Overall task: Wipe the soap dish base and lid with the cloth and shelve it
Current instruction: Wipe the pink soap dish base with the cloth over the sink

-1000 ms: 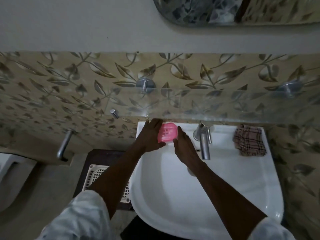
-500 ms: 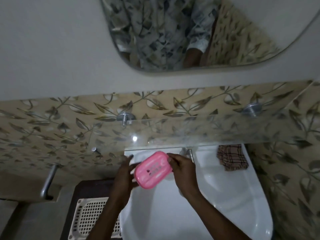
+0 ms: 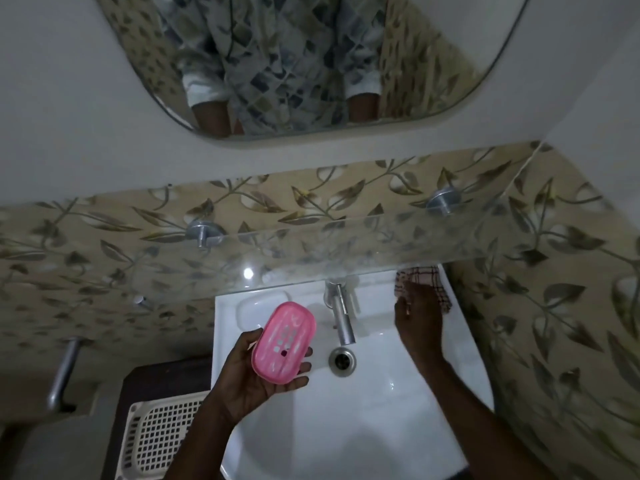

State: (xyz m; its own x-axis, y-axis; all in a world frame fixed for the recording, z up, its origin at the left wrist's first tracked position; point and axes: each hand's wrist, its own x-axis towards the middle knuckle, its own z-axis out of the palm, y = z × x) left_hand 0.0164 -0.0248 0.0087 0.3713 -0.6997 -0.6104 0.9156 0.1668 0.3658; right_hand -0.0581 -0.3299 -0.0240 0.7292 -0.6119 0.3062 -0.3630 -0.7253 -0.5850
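Observation:
My left hand (image 3: pixel 254 374) holds the pink soap dish (image 3: pixel 284 342) above the left side of the white sink (image 3: pixel 346 420), fingers curled round its lower edge. The dish shows several small drain holes. A checked cloth (image 3: pixel 429 277) lies on the sink's back right corner. My right hand (image 3: pixel 417 317) reaches to it, fingertips touching the cloth's near edge; whether they grip it is unclear. A glass shelf (image 3: pixel 311 254) runs along the wall above the sink.
A chrome tap (image 3: pixel 341 317) stands at the sink's back centre over the drain (image 3: pixel 342 360). Left of the sink, a cream perforated basket (image 3: pixel 156 441) sits on a dark stool. A metal pipe (image 3: pixel 62 372) juts from the tiled wall. A mirror (image 3: pixel 294 64) hangs above.
My right hand let go of the soap dish and moved right to the cloth. The left hand alone now holds the dish, lower and nearer to me.

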